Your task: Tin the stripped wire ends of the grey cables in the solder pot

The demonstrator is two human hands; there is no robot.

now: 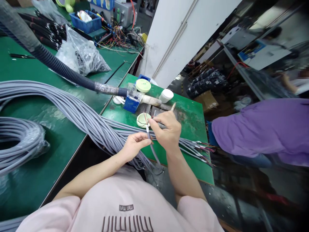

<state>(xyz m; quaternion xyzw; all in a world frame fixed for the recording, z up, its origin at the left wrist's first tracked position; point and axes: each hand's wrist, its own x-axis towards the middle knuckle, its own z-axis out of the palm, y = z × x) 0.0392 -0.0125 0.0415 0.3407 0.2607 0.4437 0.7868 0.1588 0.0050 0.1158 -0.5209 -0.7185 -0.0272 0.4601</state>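
Observation:
My left hand (138, 145) is closed around a grey cable (154, 153), its thumb and fingers gripping just below the stripped end. Thin coloured wires (145, 118) fan out from the white section at the top of that cable. Against these wires, my right hand (167, 127) makes a pinch with thumb and forefinger; its other fingers are curled, and a dark, slim thing partly shows under them. Behind the fingertips lies a round, cream-coloured shallow dish (140, 120). A pale, stick-like tip (173, 106) shows just above my right knuckles; whether I hold it is unclear.
A thick bundle of grey cables (79, 109) crosses the green bench (193, 119). A ribbed hose (79, 75) ends by a blue box (131, 103). Nearby stand a white tub (166, 95) and a yellowish lid (143, 85). A person in purple (260, 132) is at right.

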